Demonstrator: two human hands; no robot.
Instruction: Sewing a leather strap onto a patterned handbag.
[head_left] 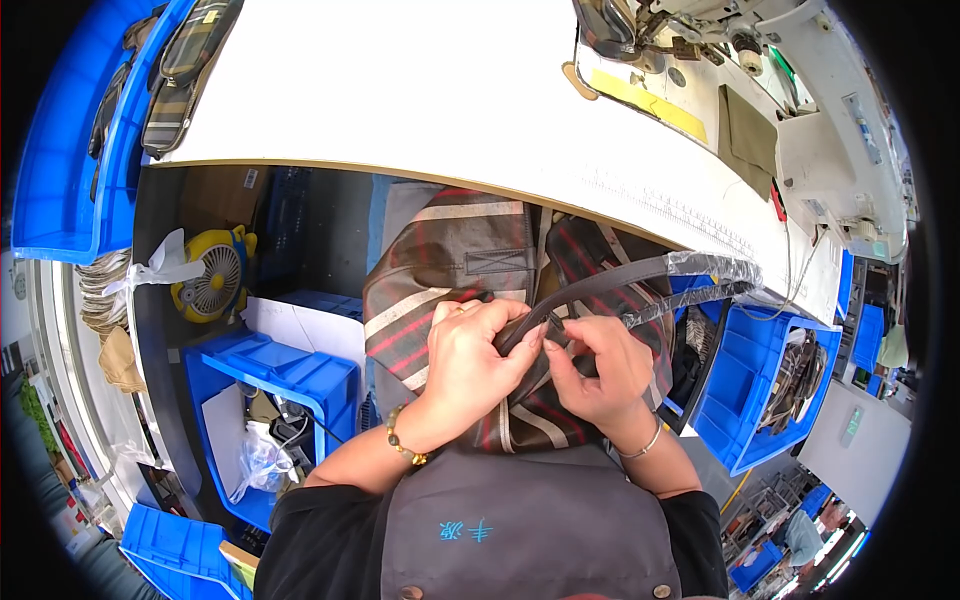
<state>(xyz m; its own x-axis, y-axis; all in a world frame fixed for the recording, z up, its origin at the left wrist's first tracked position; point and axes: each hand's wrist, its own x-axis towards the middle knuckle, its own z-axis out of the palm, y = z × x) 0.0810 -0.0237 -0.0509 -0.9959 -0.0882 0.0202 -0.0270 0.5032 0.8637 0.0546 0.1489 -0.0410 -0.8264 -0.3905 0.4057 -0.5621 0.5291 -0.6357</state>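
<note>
A striped dark brown bag (440,245) with cream and red bands rests on my lap, partly under the table edge. Its dark handle strap (600,280) loops up to the right, with clear plastic wrap (715,266) round its far part. My left hand (465,355) is closed on the near end of the strap, thumb and fingers pressed together. Close beside it, my right hand (605,370) pinches at a small dark piece by the strap's end. The fingers partly hide that piece, so its kind cannot be made out.
Above my lap lies a white worktable (400,80), with a sewing machine (840,110) at the right. Blue bins (285,365) stand left and right. A yellow fan (212,275) sits under the table at left. Folded striped pieces (185,80) lie at the table's far left corner.
</note>
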